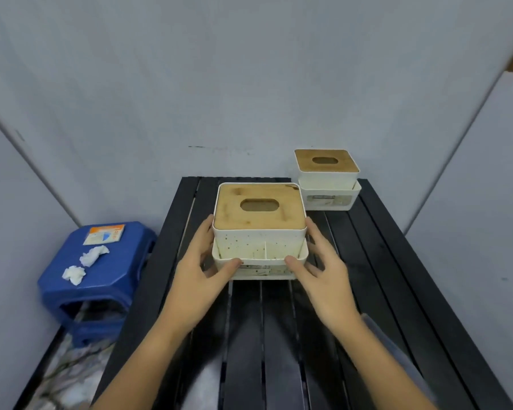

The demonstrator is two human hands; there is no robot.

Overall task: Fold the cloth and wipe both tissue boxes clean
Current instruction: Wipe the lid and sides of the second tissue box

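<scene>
On the black slatted table (397, 261), the speckled white tissue box with a bamboo lid (259, 229) is being gripped by left hand (200, 270) and right hand (323, 270), fingers curled round its sides; no cloth is being seen, wiping apparently pending for this and the far matching box (328, 179)

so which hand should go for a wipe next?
Left, probably. Both hands grip the near tissue box, but the crumpled white wads lie on the blue stool to the left, nearer the left hand.

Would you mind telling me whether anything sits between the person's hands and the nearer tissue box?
Nothing visible does: the left hand and right hand already touch the nearer tissue box at its two sides, thumbs on its front tray.
</scene>
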